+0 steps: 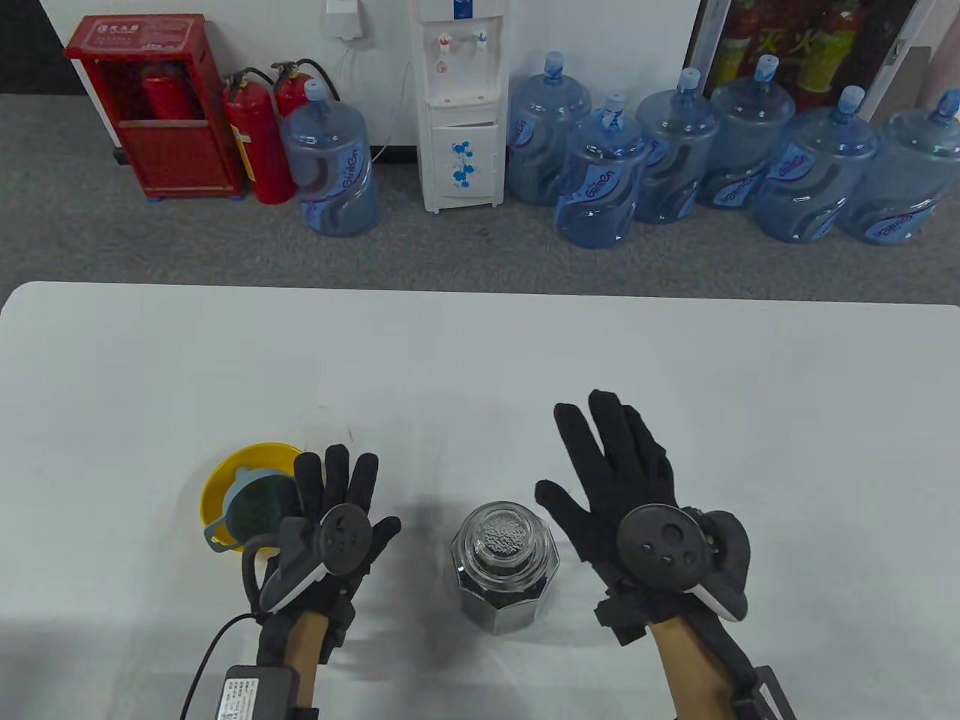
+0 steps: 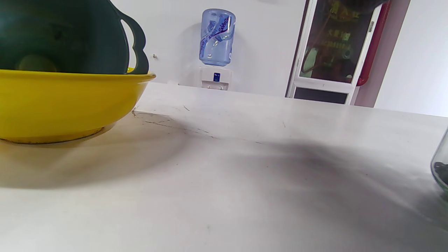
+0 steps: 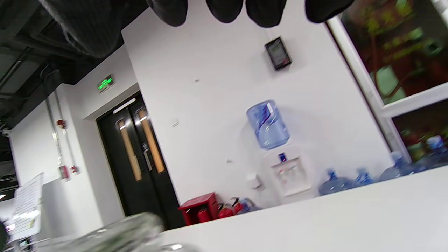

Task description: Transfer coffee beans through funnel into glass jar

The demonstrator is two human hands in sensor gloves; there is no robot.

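Presently, the white worktop [image 1: 480, 352] carries all task items near its front edge, with both gloved hands above it. Right hand [image 1: 637, 495] is open, palm down, its fingers [image 1: 600, 427] spread apart and extended, holding nothing; the right wrist view shows only its fingertips [image 3: 224, 8] at the top edge, free of any object. Left hand [image 1: 337, 510] is likewise flat with its fingers [image 1: 341, 469] extended and close together, gripping nothing. Yellow bowl [image 1: 240, 480] sits on the worktop immediately left of the left fingers, touching or partly under them; contact cannot be confirmed. Teal funnel [image 1: 251, 510] rests inside that bowl, tilted, its handle loop visible in the left wrist view [image 2: 134, 42]. Glass jar [image 1: 504, 570] stands upright between the two hands, just beside the right thumb, apart from the left fingers. Coffee beans [image 1: 501, 536] lie inside the jar, visible through its open mouth and its lower wall.
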